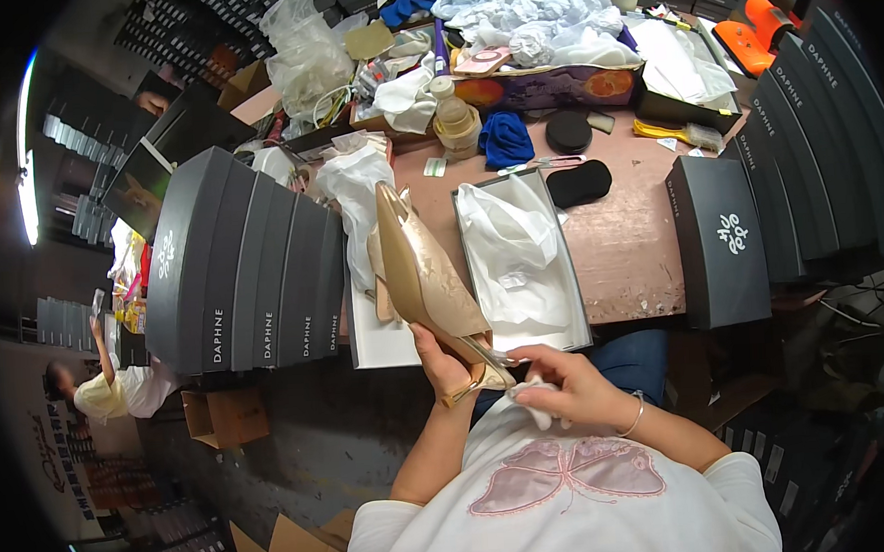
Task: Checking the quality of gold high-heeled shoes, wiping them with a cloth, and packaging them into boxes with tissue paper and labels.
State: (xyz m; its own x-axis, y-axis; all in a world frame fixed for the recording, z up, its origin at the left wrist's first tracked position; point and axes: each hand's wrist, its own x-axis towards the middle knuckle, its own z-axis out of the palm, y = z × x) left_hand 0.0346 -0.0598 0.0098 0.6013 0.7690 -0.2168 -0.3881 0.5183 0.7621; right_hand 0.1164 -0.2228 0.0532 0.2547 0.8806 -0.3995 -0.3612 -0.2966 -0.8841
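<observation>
A pale gold pointed-toe slingback shoe point(416, 262) is tilted toe-up in front of me. My left hand point(439, 366) is wrapped round it near the heel end. At the back strap, the fingers of my right hand point(565, 382) are bent around a crumpled white cloth point(535, 403). Behind the shoe, a similar gold piece, perhaps the other shoe point(381, 297), shows only in part. It is over an open box part point(378, 349) with white tissue paper point(349, 186). Beside this stands an open grey shoebox point(575, 294), lined with white paper point(511, 257).
Dark shoeboxes point(227, 277) stand in a row on the left, with more point(720, 246) on the right. Farther back are a black oval pad point(579, 183), a blue cloth point(505, 141), a jar point(456, 125) and a carton of crumpled paper point(552, 85). Another person point(123, 388) is at far left.
</observation>
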